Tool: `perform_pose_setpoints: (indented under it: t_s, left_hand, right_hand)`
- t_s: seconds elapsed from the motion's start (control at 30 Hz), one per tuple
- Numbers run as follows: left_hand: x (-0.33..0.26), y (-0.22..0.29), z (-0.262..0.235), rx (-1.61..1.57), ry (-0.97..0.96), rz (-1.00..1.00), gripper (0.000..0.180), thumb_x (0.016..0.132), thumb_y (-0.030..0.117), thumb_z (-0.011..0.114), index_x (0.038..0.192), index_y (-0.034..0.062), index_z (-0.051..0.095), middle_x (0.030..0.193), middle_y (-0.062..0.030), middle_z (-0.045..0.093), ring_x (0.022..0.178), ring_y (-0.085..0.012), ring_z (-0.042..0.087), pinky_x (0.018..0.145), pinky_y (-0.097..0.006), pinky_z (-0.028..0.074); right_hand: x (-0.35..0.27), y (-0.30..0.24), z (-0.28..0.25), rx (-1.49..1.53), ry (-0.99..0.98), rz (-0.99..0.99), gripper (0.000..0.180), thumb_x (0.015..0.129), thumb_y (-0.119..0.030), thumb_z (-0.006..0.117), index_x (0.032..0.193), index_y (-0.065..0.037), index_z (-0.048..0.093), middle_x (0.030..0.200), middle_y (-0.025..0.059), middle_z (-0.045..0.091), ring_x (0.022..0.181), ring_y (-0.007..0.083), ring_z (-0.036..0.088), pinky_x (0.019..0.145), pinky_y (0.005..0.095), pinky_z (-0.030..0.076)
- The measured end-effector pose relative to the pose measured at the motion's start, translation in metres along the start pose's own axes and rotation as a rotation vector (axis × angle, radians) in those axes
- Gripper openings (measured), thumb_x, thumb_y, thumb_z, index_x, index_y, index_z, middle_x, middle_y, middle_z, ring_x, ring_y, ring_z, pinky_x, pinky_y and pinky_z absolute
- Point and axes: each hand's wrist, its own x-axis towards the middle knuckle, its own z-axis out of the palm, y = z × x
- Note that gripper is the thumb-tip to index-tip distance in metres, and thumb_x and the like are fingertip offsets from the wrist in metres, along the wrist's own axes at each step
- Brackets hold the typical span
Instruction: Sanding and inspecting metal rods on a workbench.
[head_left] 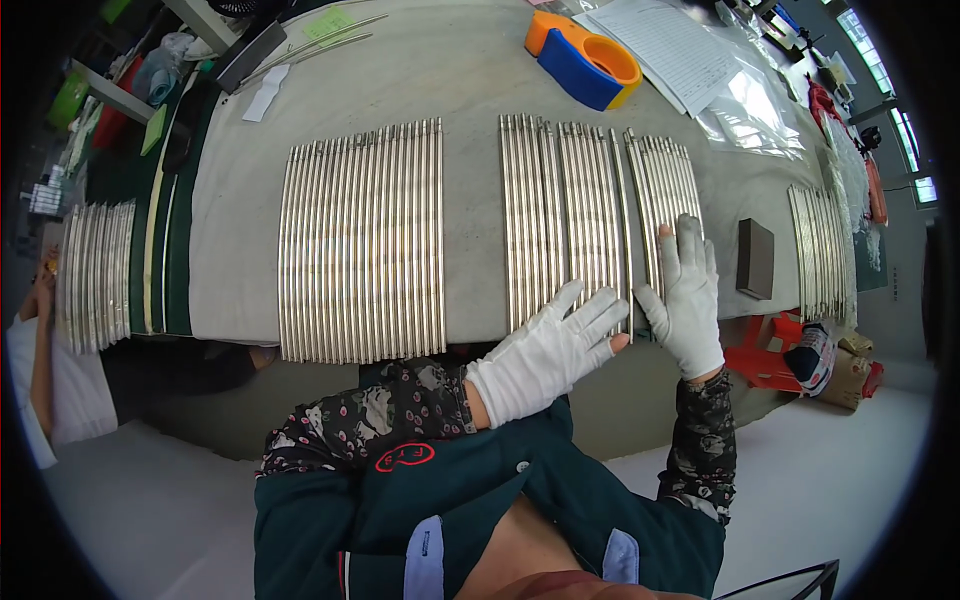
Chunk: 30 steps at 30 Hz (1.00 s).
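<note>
Slim silvery metal rods lie side by side on the grey-covered table, pointing away from me. My left hand (pixel 553 352), in a white glove with a bare fingertip showing, rests over the near ends of the middle group of rods (pixel 540 215), fingers stretched out. One rod (pixel 622 220) stands a little apart at that group's right side, close to my left fingertips. Over the narrower right group of rods (pixel 662 180) lies my gloved right hand (pixel 688 300), flat with its fingers spread. Both palms are hidden.
A wide row of rods (pixel 362 240) lies to the left, with other bundles at the far left (pixel 97 275) and far right (pixel 818 250). A dark block (pixel 755 260) sits right of my hand. Beyond are an orange-and-blue tape dispenser (pixel 583 62) and papers (pixel 665 50). Another person's arm (pixel 42 340) shows at left.
</note>
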Motion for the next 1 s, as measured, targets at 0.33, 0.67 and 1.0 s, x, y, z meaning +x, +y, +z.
perform_pose_setpoints:
  t_s: [0.33, 0.67, 1.0]
  left_hand:
    - [-0.042, -0.008, -0.015, -0.09, 0.026, -0.107, 0.072, 0.066, 0.033, 0.074, 0.129, 0.0066, 0.05, 0.14, -0.0168, 0.04, 0.131, -0.0305, 0.037, 0.111, -0.044, 0.028]
    - [-0.12, -0.048, -0.047, -0.077, 0.021, -0.382, 0.087, 0.068, 0.044, 0.074, 0.133, -0.003, 0.041, 0.143, -0.0202, 0.036, 0.135, -0.0361, 0.032, 0.112, -0.049, 0.021]
    - [-0.085, -0.042, -0.035, -0.121, 0.019, -0.312, 0.091, 0.063, 0.047, 0.077, 0.129, -0.0059, 0.043, 0.143, -0.0217, 0.034, 0.136, -0.0354, 0.029, 0.113, -0.048, 0.02]
  right_hand:
    - [0.018, -0.051, -0.005, 0.089, -0.058, -0.23, 0.07, 0.086, -0.036, 0.052, 0.142, -0.002, 0.03, 0.14, 0.0301, 0.032, 0.131, 0.0466, 0.031, 0.109, 0.0557, 0.022]
    - [0.039, -0.117, -0.003, 0.188, -0.113, -0.39, 0.078, 0.077, -0.041, 0.064, 0.136, 0.0, 0.034, 0.138, 0.0284, 0.034, 0.132, 0.0444, 0.03, 0.109, 0.0535, 0.023]
    - [0.021, -0.077, -0.006, 0.109, -0.117, -0.33, 0.071, 0.083, -0.045, 0.054, 0.141, -0.01, 0.033, 0.14, 0.0247, 0.033, 0.133, 0.0438, 0.029, 0.107, 0.0589, 0.023]
